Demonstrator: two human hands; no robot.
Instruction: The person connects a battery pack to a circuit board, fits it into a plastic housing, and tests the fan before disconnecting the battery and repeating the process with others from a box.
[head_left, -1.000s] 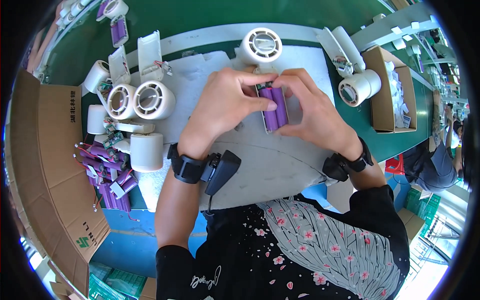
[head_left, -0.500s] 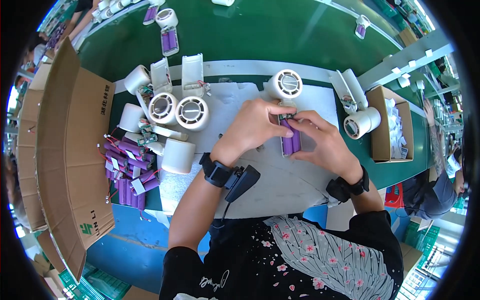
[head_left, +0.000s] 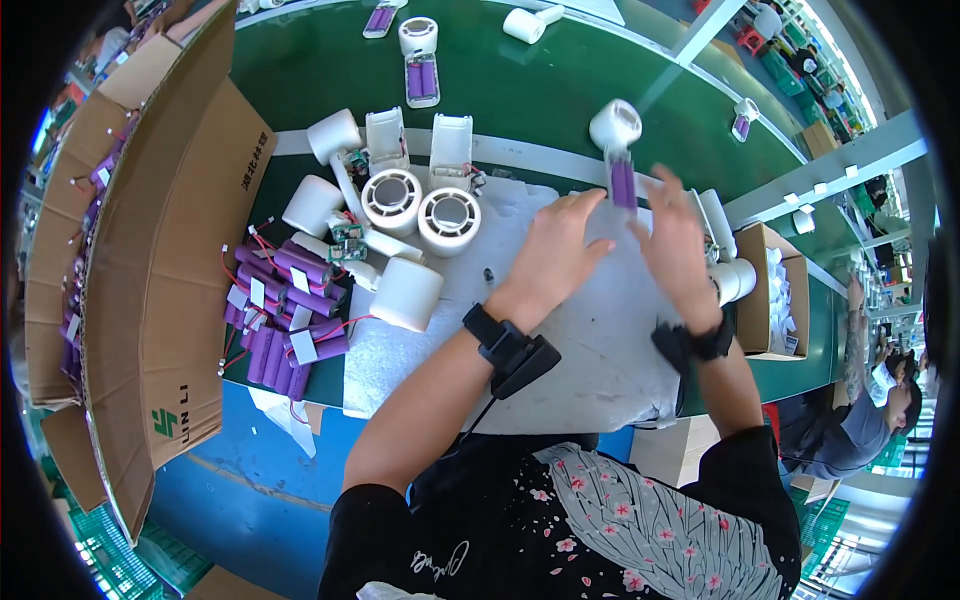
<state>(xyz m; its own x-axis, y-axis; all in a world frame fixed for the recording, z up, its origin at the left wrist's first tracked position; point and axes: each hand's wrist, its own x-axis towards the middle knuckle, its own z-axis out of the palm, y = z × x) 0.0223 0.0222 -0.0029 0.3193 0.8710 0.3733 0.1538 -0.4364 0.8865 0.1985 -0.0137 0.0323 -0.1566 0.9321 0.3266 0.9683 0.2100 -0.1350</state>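
A white handheld device [head_left: 615, 125] with a round head, like a small fan, lies just beyond my hands at the far edge of the white mat. Two purple battery cells [head_left: 622, 184] show in its open handle, slightly blurred. My left hand [head_left: 556, 245] is over the mat, fingers stretched and thumb apart, with nothing in it. On the other side, my right hand [head_left: 676, 238] is smeared by motion, its fingers spread beside the handle. I see no clear contact between either hand and the device.
Several white round-headed devices [head_left: 449, 222] stand left on the mat [head_left: 540, 365], beside a heap of wired purple batteries [head_left: 275, 350]. A tall cardboard box [head_left: 190, 290] is at far left. A small carton [head_left: 800, 335] of white pieces sits right. More devices lie on the green belt [head_left: 520, 90].
The device has moved away from me, toward the green belt. Both hands have let go of it and opened. My view has shifted, so the left-hand items appear further right.
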